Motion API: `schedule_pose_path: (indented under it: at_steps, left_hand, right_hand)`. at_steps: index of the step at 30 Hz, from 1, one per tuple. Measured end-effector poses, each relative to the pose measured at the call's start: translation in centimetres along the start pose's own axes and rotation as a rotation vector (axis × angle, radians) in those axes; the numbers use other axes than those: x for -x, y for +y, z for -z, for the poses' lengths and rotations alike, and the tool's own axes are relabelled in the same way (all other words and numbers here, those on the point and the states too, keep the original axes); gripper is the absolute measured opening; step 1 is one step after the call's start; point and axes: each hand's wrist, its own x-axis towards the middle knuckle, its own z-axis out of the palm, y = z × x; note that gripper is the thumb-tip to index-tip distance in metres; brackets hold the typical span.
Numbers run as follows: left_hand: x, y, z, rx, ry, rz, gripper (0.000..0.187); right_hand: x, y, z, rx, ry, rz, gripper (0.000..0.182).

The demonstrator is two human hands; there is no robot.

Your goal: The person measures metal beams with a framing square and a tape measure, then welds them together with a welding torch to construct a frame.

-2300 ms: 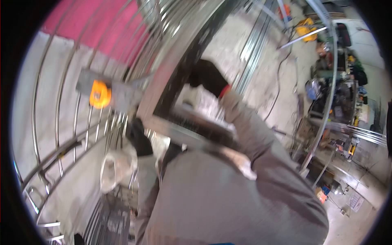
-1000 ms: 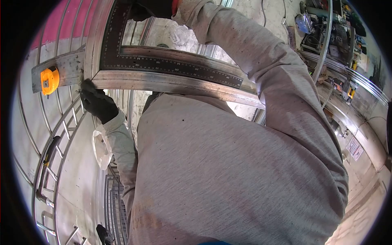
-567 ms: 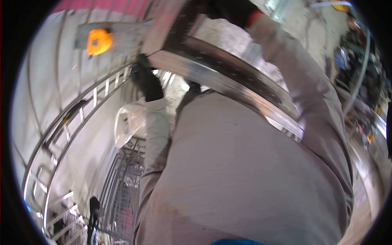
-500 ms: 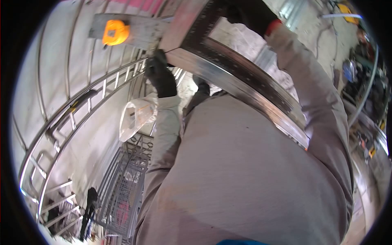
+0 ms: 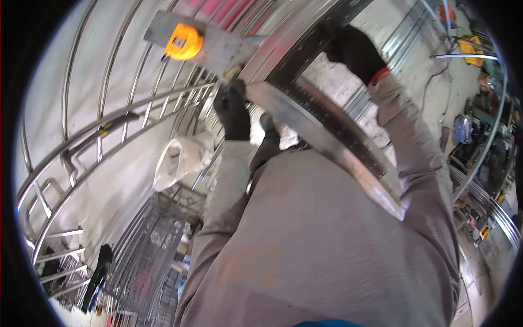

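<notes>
My left hand (image 5: 233, 109), in a black glove, has its fingers curled tight on the corner of the steel frame (image 5: 327, 143), right where the two shiny bars meet. My right hand (image 5: 355, 52), also gloved, sits further along from that corner, up on the dark steel square (image 5: 340, 126) that lies flat against the frame's inner edge. The picture's pretty smeared there, so I honestly can't tell if those fingers are clamped or just pressing.

An orange tape measure (image 5: 184, 42) rests on a flat metal plate (image 5: 218, 46) just beyond the corner, close to the plate's edge.

What bugs me: the frame is polished and slick, the square is thin flat metal with printed markings, and only hand pressure holds it. I reckon it could skate off the corner if my right hand eases up. A bump on the frame might also knock that tape off its plate into the curved railing (image 5: 109, 117) beside it.
</notes>
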Motion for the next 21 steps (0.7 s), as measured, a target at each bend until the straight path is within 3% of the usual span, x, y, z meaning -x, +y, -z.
schedule_pose_path:
  at_steps: [1, 4, 5, 6, 8, 10, 14, 16, 21]
  left_hand:
    - [0.1, 0.0, -0.2, 0.222, -0.099, -0.085, 0.022]
    - [0.7, 1.6, -1.7, 0.158, 0.045, -0.028, 0.028]
    - [0.2, 0.1, 0.0, 0.158, -0.078, -0.064, 0.028]
    - [0.5, 0.3, -0.9, 0.145, 0.035, -0.028, 0.028]
    - [0.4, 0.5, -0.1, 0.130, -0.064, -0.017, 0.029]
    - [0.8, 0.9, -1.5, 0.193, 0.074, 0.002, 0.027]
    - [0.6, 0.7, -0.9, 0.191, 0.001, 0.004, 0.026]
    - [1.0, 0.9, -1.0, 0.109, 0.091, 0.062, 0.026]
    - [0.9, 0.8, -0.7, 0.131, 0.070, 0.085, 0.027]
  right_hand:
    - [-0.9, 1.3, 1.2, -0.030, -0.065, 0.058, 0.027]
    - [-0.2, 1.0, 0.7, -0.053, -0.065, 0.054, 0.026]
    - [0.2, 0.5, -0.2, -0.031, 0.018, 0.014, 0.025]
    - [0.5, -0.4, -0.7, -0.069, 0.027, -0.007, 0.027]
    - [1.2, -0.9, -0.9, -0.156, -0.032, -0.010, 0.028]
    - [1.5, -1.6, -1.5, -0.044, 0.074, -0.052, 0.032]
    - [1.5, -2.0, -1.5, -0.041, 0.067, -0.079, 0.033]
    - [1.6, -2.0, -1.7, -0.038, 0.057, -0.065, 0.033]
    - [1.8, -2.1, -1.7, -0.003, 0.067, -0.044, 0.033]
